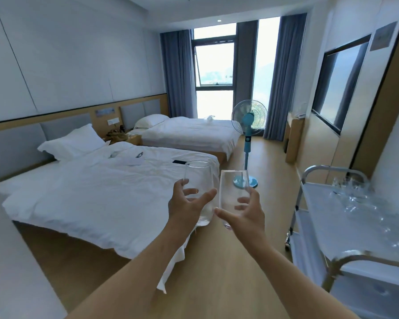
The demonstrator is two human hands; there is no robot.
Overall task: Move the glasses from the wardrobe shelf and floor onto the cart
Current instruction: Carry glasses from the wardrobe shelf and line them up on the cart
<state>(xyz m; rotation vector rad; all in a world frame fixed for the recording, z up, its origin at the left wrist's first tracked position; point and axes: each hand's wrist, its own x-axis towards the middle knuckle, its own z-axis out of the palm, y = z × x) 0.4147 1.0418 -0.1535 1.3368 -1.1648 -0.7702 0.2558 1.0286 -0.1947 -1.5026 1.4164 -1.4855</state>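
My left hand [184, 206] grips a clear tumbler [199, 178] held upright in front of me. Beside it, my right hand [247, 212] grips a second clear tumbler [234, 187], also upright, almost touching the first. Both arms are stretched out over the wooden floor. The white cart [332, 229] with metal rails stands at the right, and several clear glasses [352, 194] sit on its top shelf. The wardrobe is not in view.
Two white beds [97, 192] fill the left side, the near one's corner close to my left arm. A blue standing fan [248, 139] is on the floor ahead. A wall mirror [341, 86] hangs at the right, with curtained windows at the back.
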